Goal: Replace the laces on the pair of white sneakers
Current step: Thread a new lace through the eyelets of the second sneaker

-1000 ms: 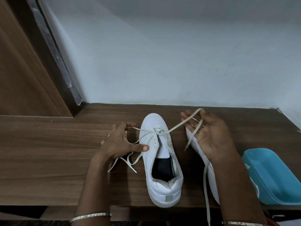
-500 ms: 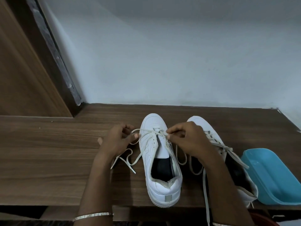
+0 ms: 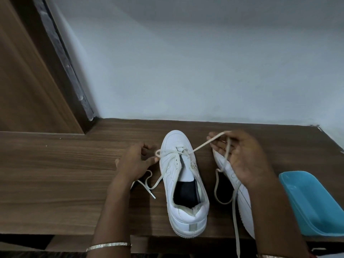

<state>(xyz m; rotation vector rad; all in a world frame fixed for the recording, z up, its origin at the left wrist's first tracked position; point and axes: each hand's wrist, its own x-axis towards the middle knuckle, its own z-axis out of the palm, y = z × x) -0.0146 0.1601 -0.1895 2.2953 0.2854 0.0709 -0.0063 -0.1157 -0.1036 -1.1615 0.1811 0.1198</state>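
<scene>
- Head view is looking down on a wooden surface whose back edge is meeting a pale wall.
- The left hand, wearing a bangle at the wrist, is resting on the surface just left of the first sneaker. Its thumb and curled fingers are pinching a small loop of the lace right against the left side of the toe.
- The lace's loose left end is trailing across the surface below that hand, toward the front edge.
- The first sneaker is standing mid-surface, heel at the front edge and toe pointing to the back edge, with the lace crossing at the eyelets nearest the toe.
- The right hand is hovering right of the toe and gripping the lace's other end. The lace is running taut from the eyelets to the fingertips, crossing the fingers, dropping to the surface and hanging over the front edge.
- The second sneaker is lying partly hidden under that hand and arm.
- A blue tray is sitting at the front right corner.
</scene>
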